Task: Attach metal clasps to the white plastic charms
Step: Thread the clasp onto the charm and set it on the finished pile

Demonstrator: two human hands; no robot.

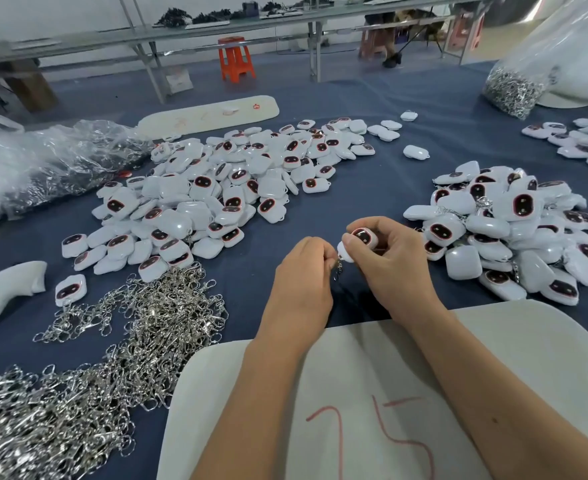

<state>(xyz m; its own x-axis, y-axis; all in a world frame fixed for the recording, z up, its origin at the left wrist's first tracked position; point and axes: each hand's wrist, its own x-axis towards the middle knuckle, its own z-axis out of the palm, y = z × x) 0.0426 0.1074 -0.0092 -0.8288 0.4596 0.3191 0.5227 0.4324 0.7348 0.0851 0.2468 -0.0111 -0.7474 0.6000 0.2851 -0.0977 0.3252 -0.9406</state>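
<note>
My right hand (387, 261) grips a white plastic charm (363, 237) with a dark, red-rimmed face, held above the blue table. My left hand (303, 271) pinches a small metal clasp (338, 270) that hangs just below the charm's edge; the two hands touch. A wide pile of loose charms (216, 192) lies ahead on the left. A second heap of charms (507, 233), some with chains showing, lies on the right. A big heap of silver clasps (112, 358) covers the near left.
A white board marked in red (372, 410) lies under my forearms. Clear plastic bags (43, 161) sit at far left, a bag of clasps (514, 88) at far right. One charm with a clasp (70, 291) lies apart. An orange stool (235, 58) stands beyond the table.
</note>
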